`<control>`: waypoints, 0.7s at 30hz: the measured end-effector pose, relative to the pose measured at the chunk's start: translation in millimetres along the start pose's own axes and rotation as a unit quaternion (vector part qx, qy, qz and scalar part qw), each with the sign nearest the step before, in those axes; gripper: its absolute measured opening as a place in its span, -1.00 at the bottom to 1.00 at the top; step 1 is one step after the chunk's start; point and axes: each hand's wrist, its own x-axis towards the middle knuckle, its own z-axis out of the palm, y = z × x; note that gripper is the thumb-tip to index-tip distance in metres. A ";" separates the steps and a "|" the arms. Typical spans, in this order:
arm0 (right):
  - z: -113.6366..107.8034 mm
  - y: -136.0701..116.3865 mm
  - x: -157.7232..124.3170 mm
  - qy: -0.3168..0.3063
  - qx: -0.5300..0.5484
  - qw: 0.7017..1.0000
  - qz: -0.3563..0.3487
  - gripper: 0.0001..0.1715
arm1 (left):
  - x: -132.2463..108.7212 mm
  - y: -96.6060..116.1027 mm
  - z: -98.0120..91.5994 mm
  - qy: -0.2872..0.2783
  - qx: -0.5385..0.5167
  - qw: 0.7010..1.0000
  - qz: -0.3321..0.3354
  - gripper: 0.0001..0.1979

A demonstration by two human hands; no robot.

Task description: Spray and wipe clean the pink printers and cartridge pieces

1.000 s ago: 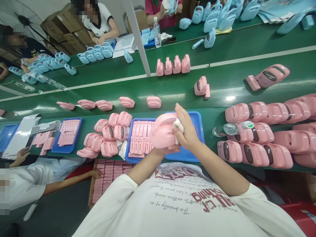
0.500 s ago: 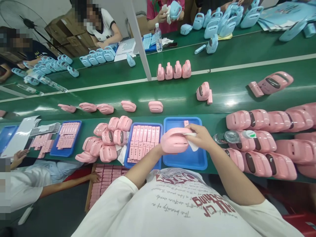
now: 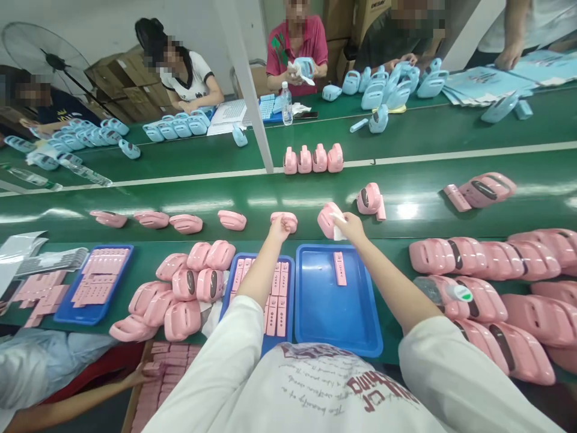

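My left hand (image 3: 281,228) reaches over the green belt, its fingers curled at a glossy pink plastic device with a handle (image 3: 291,220). To its right, my right hand (image 3: 351,229) is closed on a white cloth (image 3: 339,230), which lies against a second pink device (image 3: 325,220). That one sits tilted at the belt's near edge. Below my hands, a blue tray (image 3: 333,328) holds one small pink bar with printed marks (image 3: 339,268). Partly behind my left forearm, another blue tray (image 3: 292,288) holds rows of such bars.
Pink devices are piled on the left (image 3: 183,319) and stacked on the right (image 3: 527,355), with a plastic bottle (image 3: 428,290) among them. More stand on the belt (image 3: 406,225). Across it, co-workers handle blue devices (image 3: 374,95). A co-worker's hand (image 3: 142,374) reaches into a box of pink bars at lower left.
Both hands have moved forward from above the tray to the belt. The pink device they held together is now at the belt's edge by my right hand; my left hand is at another device.
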 end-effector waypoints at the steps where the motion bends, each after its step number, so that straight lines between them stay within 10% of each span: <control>1: 9.6 -4.2 16.1 -0.003 -0.004 1.000 0.002 -0.70 | -1.6 -0.5 -0.4 0.010 -0.001 1.000 -0.013 -0.62; 7: 77.5 -35.3 87.1 -0.053 -0.008 0.999 0.005 -0.64 | -51.2 -12.4 -30.1 0.050 0.006 0.998 -0.041 -0.71; 14: 148.0 -62.6 98.2 -0.110 0.002 0.993 -0.032 -0.62 | -168.3 -33.6 -90.6 0.073 0.039 0.997 -0.005 -0.68; 21: 117.3 -71.4 80.4 -0.089 -0.072 0.993 -0.039 -0.42 | -234.3 -52.3 -104.2 0.153 0.105 0.982 -0.024 -0.72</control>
